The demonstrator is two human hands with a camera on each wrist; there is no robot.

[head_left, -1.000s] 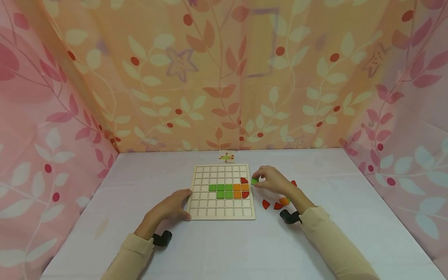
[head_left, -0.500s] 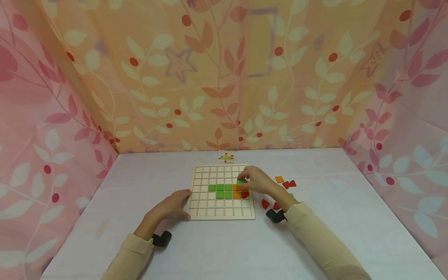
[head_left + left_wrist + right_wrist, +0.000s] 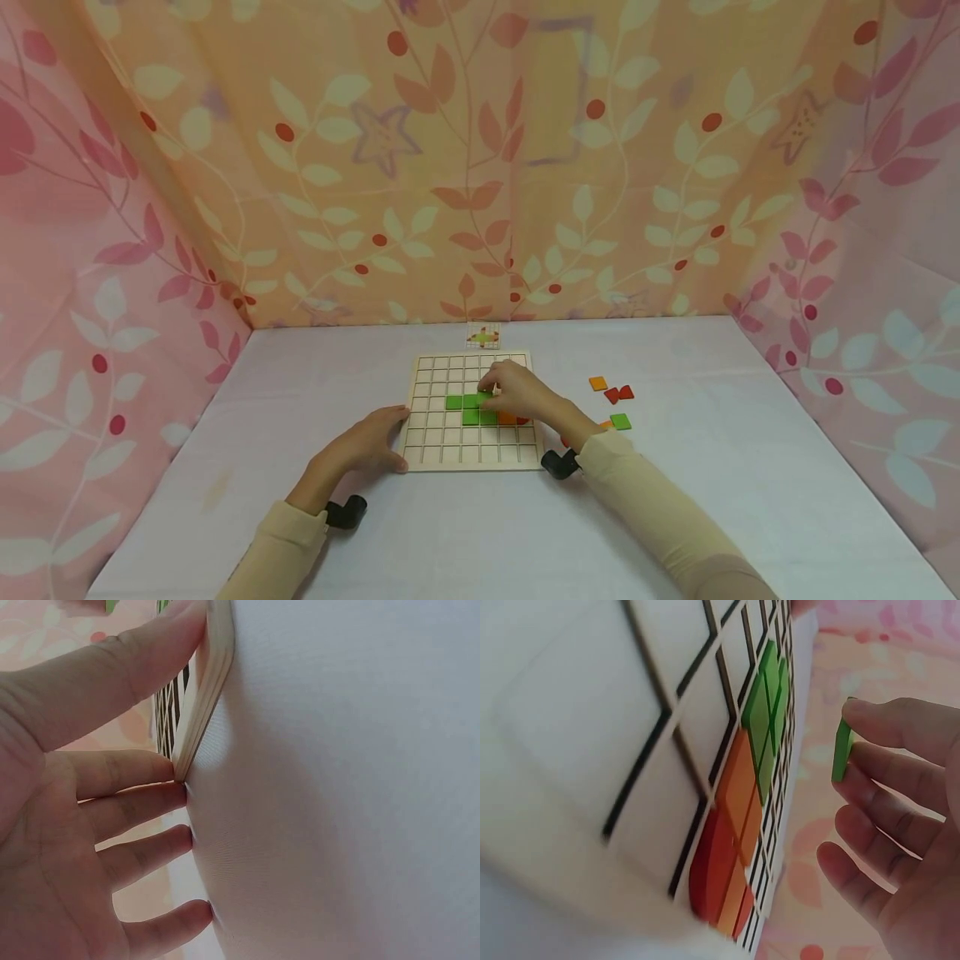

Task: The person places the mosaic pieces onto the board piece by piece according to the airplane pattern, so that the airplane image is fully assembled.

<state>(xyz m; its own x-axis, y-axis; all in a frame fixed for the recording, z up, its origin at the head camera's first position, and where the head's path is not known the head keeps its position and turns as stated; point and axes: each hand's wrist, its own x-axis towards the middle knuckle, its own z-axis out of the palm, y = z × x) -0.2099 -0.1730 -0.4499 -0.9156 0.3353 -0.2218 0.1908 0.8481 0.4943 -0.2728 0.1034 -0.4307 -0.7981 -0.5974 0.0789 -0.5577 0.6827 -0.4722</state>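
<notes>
My right hand (image 3: 521, 390) pinches a green square tile (image 3: 842, 750) between thumb and fingertips, held above the wooden grid board (image 3: 442, 437). In the right wrist view the tile is clear of the board. Below it, green tiles (image 3: 454, 402) fill several middle cells, beside orange tiles (image 3: 739, 795) and red rounded pieces (image 3: 712, 862) toward the board's right edge. My left hand (image 3: 367, 440) rests against the board's left side with straight fingers. Its thumb (image 3: 112, 679) touches the board near the front corner, and the forefinger touches the edge farther back.
Loose pieces lie right of the board: an orange square (image 3: 597, 383), two red pieces (image 3: 619, 393) and a green square (image 3: 620, 422); others are partly hidden by the right forearm. A small pattern card (image 3: 483, 335) lies behind the board. Patterned curtains (image 3: 480, 167) enclose the table.
My right hand has carried the green tile leftward from beside the board's right edge to over the placed green tiles. My left hand has stayed at the board's left edge.
</notes>
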